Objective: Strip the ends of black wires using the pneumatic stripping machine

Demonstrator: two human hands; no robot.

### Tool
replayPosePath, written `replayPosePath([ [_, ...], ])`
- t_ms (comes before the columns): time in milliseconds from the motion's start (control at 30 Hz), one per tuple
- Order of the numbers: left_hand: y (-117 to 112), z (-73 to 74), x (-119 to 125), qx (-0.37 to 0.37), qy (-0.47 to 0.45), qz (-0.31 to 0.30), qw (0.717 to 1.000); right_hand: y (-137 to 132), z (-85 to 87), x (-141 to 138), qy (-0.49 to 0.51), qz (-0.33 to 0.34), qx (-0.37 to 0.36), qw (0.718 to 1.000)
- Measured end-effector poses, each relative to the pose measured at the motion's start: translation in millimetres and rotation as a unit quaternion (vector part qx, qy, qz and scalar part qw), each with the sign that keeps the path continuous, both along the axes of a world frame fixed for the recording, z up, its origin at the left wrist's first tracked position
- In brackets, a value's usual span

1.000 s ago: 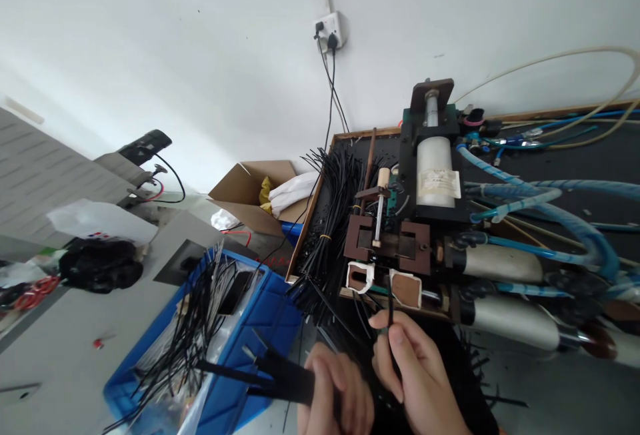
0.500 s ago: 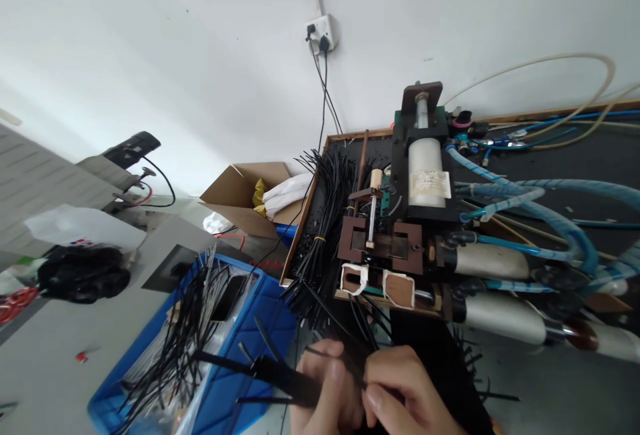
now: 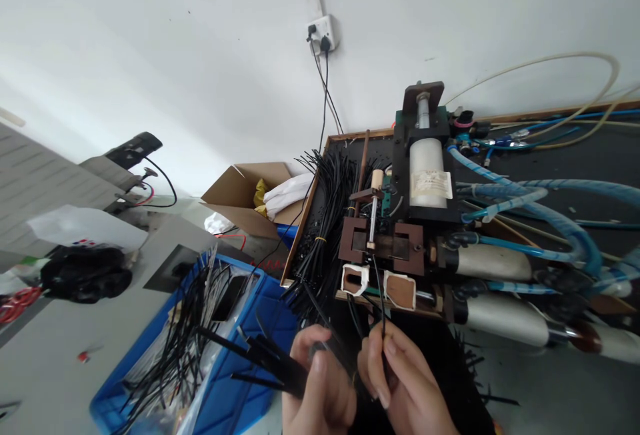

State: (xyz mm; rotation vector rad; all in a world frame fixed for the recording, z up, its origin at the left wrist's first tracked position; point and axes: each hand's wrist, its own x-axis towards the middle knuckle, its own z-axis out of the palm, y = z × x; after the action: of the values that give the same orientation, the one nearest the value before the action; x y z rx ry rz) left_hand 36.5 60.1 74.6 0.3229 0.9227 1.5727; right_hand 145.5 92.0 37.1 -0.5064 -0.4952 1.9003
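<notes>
My left hand [image 3: 317,381] is closed around a bundle of black cables [image 3: 270,361], whose ends stick out to the left over the blue bin. Between the thumb and fingers of my right hand [image 3: 400,375] is a single black cable [image 3: 382,295]. It runs up from the fingertips, and its upper end reaches the brown clamp jaws of the pneumatic machine [image 3: 383,246]. Just below those jaws are two tape-edged blocks [image 3: 400,289]. A large heap of black cables [image 3: 327,221] lies on the bench left of the machine.
The blue bin [image 3: 240,408] at lower left holds more cables and a phone-like dark object. Behind it stands an open cardboard box [image 3: 235,188]. Blue air hoses [image 3: 545,198] and metal cylinders [image 3: 495,265] extend to the right. A wall socket [image 3: 320,33] has two plugs in it.
My right hand has moved slightly away from my left hand, and a single cable now stands up from it to the clamp jaws. My left hand still grips the bundle, shifted slightly left.
</notes>
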Motion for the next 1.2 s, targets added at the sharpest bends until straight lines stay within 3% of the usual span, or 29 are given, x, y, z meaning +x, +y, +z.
replayPosePath([
  [467, -6.1, -5.9, -5.1, 0.019, -0.017, -0.047, 0.999, 15.5, 3.5, -12.5, 0.168, 0.065, -0.048, 0.982],
  [700, -6.3, -6.9, -5.6, 0.024, -0.017, -0.053, 0.998, 17.8, 3.9, -10.4, 0.172, 0.079, -0.055, 0.980],
  [833, -2.6, -10.0, -8.7, 0.076, -0.042, -0.072, 0.994, 15.3, 3.3, -12.1, 0.145, 0.066, -0.055, 0.986],
  [933, 0.1, -13.3, -11.7, 0.116, -0.073, -0.120, 0.983, 10.6, -0.9, -10.5, 0.062, 0.045, -0.033, 0.997],
  [1033, -0.2, -17.0, -11.7, 0.131, -0.086, -0.140, 0.978, 10.8, -4.0, -1.9, -0.119, 0.069, 0.052, 0.989],
  [1100, -1.9, -19.2, -10.1, 0.133, -0.084, -0.138, 0.978, 16.5, -4.4, 5.4, -0.275, 0.078, 0.143, 0.948],
  [1200, -5.1, -20.5, -6.5, 0.123, -0.069, -0.137, 0.980, 29.1, -7.1, 10.7, -0.462, 0.080, 0.259, 0.845],
])
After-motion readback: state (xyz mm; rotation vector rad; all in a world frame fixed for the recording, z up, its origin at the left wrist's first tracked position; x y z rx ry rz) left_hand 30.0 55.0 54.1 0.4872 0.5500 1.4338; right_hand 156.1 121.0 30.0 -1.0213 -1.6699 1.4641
